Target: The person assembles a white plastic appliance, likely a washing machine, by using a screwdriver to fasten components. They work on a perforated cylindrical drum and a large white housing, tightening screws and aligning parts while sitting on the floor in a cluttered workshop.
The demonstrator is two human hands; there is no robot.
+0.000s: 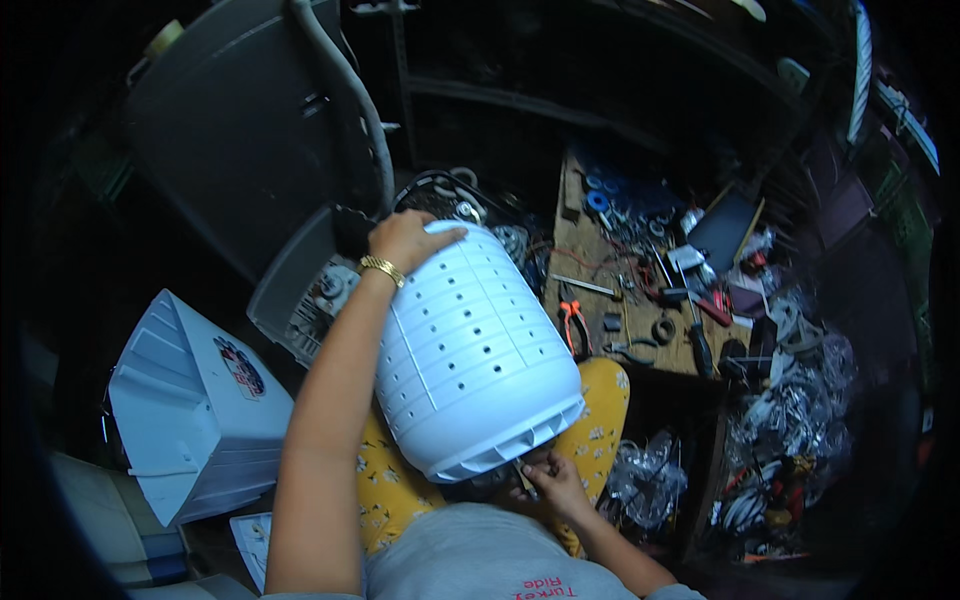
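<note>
A white plastic spin drum (470, 340), perforated with rows of small holes, lies tilted across my lap, its ribbed end toward me. My left hand (408, 243), with a gold bracelet at the wrist, grips the drum's far end, fingers bent over the edge. At the near ribbed end, my right hand (552, 480) is closed in a pinch just below the rim. A small, thin, light-coloured piece shows at its fingertips, too small to name. The drum hides its far opening and part of my legs.
On the right, a wooden board (590, 240) carries orange-handled pliers (572, 322), a screwdriver (700, 345) and loose parts. Plastic bags (790, 430) pile beside it. Left stand a white plastic housing (205, 400) and a large dark panel (230, 130) with a grey hose (350, 85).
</note>
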